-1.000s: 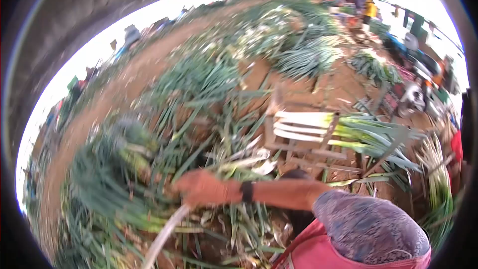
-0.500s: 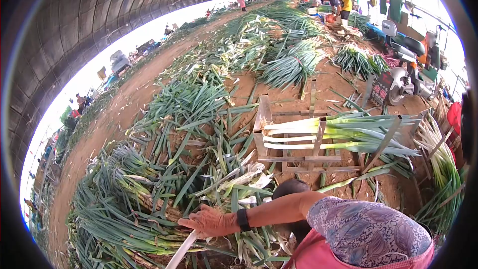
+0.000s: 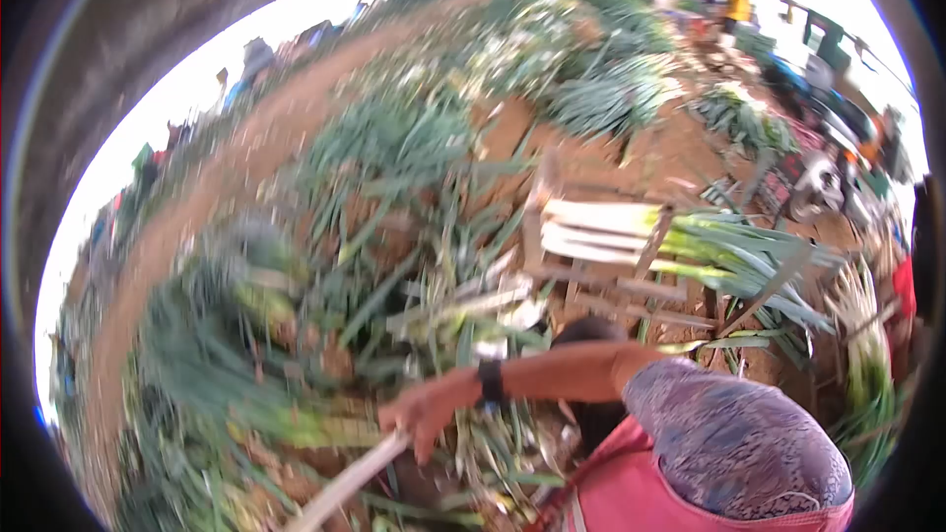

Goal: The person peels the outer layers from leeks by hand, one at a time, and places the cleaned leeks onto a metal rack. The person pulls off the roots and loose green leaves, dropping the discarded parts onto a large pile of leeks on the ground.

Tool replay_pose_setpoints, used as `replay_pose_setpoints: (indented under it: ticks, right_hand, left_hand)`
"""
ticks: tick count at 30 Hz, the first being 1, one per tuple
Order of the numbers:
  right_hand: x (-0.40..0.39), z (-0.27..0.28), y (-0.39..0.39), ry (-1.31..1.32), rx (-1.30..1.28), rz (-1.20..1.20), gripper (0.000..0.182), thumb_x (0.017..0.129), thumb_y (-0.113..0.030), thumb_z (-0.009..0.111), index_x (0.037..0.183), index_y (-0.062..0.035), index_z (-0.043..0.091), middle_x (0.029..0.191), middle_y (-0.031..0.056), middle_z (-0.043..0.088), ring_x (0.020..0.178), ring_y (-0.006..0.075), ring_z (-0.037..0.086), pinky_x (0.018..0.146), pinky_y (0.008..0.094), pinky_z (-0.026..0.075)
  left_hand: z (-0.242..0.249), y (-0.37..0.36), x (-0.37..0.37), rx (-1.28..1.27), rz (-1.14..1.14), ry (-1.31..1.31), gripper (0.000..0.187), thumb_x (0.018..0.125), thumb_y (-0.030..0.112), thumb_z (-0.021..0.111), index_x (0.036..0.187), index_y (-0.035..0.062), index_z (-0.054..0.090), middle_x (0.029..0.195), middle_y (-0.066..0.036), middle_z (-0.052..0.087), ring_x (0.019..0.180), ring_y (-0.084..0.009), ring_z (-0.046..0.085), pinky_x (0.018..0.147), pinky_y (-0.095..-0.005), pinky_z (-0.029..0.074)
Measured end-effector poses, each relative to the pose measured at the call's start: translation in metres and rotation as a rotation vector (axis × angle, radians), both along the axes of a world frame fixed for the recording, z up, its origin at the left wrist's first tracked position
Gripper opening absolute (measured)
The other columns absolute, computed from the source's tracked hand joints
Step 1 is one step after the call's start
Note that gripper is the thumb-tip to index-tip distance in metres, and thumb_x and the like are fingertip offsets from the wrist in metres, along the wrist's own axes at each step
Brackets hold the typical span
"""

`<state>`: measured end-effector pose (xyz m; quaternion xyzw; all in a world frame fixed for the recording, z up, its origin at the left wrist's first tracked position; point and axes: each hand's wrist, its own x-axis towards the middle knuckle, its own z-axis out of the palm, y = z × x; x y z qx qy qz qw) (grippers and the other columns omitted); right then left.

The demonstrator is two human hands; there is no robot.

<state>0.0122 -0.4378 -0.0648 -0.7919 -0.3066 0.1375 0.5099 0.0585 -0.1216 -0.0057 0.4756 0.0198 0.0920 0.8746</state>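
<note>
My right hand [image 3: 426, 414], with a dark band on its wrist, reaches in from the lower right, its fingers closed at the upper end of a long pale stalk [image 3: 350, 481]. The stalk slants down to the bottom edge. Motion blurs the hand. Below and left of it lies a heap of green leeks [image 3: 207, 355], also blurred. My left hand is not visible. To the right, a bundle of leeks [image 3: 611, 227] with white stems lies in a frame of flat bars [image 3: 645, 281].
Loose leaves [image 3: 394, 153] and more leek piles [image 3: 611, 94] cover the ground ahead. A leek bundle [image 3: 867, 335] stands at the far right, with a scooter [image 3: 818, 182] behind. A person in yellow [image 3: 736, 5] is farther back. A dirt path [image 3: 227, 158] curves along the left.
The view has shifted and become blurred. My right hand has moved slightly right with the pale stalk, and the heap's leaves below it look displaced.
</note>
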Motion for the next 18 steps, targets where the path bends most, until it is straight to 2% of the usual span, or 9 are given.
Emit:
replay_pose_setpoints:
  ticks: [2,5,8,10,13,15,17,18]
  right_hand:
    - [0.002,-0.006,0.001,0.048,0.049,0.091,0.059,0.061,-0.033,0.080,0.101,-0.0028,0.049,0.083,0.0135,0.057,0.077,0.0229,0.057,0.062,0.0362,0.043]
    - [0.006,0.009,-0.002,0.069,-0.300,-0.009,0.061,0.060,-0.031,0.081,0.106,-0.0041,0.052,0.081,0.0103,0.060,0.076,0.0220,0.059,0.066,0.0342,0.045]
    - [0.004,0.026,0.003,-0.026,-0.418,-0.067,0.063,0.060,-0.032,0.081,0.108,-0.0055,0.050,0.078,0.0115,0.060,0.075,0.0273,0.059,0.064,0.0363,0.044]
    - [0.002,0.039,0.001,-0.090,-0.459,-0.096,0.064,0.059,-0.033,0.080,0.108,-0.0056,0.049,0.077,0.0118,0.059,0.074,0.0299,0.059,0.062,0.0375,0.043]
    - [0.002,0.035,-0.002,-0.338,-0.427,-0.125,0.065,0.058,-0.034,0.079,0.107,-0.0057,0.048,0.076,0.0102,0.059,0.072,0.0308,0.058,0.061,0.0383,0.041]
    - [0.005,0.032,-0.003,-0.419,-0.449,-0.133,0.064,0.057,-0.033,0.078,0.106,-0.0061,0.048,0.082,0.0078,0.058,0.075,0.0291,0.057,0.062,0.0382,0.041]
    - [0.005,0.039,-0.003,-0.496,-0.494,-0.136,0.064,0.057,-0.032,0.078,0.107,-0.0061,0.048,0.086,0.0065,0.057,0.078,0.0273,0.057,0.064,0.0385,0.040]
    - [0.006,0.041,-0.004,-0.490,-0.504,-0.147,0.067,0.055,-0.032,0.079,0.109,-0.0066,0.048,0.090,0.0067,0.056,0.084,0.0262,0.057,0.070,0.0391,0.040]
  left_hand:
    - [-0.006,0.045,-0.009,-0.052,0.063,-0.018,0.014,0.077,0.016,0.057,0.073,0.0031,0.052,0.067,-0.007,0.054,0.075,-0.0278,0.053,0.079,-0.0448,0.044]
    - [-0.006,0.088,-0.022,-0.189,0.084,-0.056,0.015,0.077,0.017,0.057,0.073,0.0028,0.052,0.067,-0.007,0.054,0.076,-0.0282,0.052,0.079,-0.0449,0.044]
    - [0.002,0.105,-0.033,-0.277,0.088,-0.089,0.016,0.077,0.017,0.057,0.074,0.0024,0.052,0.067,-0.008,0.054,0.076,-0.0286,0.052,0.080,-0.0450,0.044]
    - [0.003,0.114,-0.038,-0.300,0.088,-0.107,0.017,0.078,0.018,0.057,0.074,0.0022,0.052,0.067,-0.008,0.054,0.076,-0.0289,0.052,0.080,-0.0451,0.044]
    - [0.006,0.121,-0.045,-0.312,0.064,-0.129,0.018,0.078,0.018,0.057,0.074,0.0019,0.051,0.067,-0.008,0.054,0.077,-0.0293,0.052,0.081,-0.0453,0.043]
    - [0.008,0.118,-0.049,-0.363,0.065,-0.121,0.018,0.078,0.019,0.057,0.074,0.0016,0.051,0.067,-0.009,0.054,0.077,-0.0296,0.051,0.081,-0.0453,0.043]
    - [0.022,0.098,-0.050,-0.427,0.218,-0.060,0.020,0.079,0.020,0.057,0.069,0.0043,0.049,0.059,-0.006,0.046,0.070,-0.0285,0.048,0.078,-0.0457,0.042]
    - [0.023,0.094,-0.051,-0.402,0.270,-0.066,0.020,0.078,0.019,0.058,0.069,0.0047,0.048,0.059,-0.006,0.045,0.070,-0.0281,0.048,0.077,-0.0457,0.042]
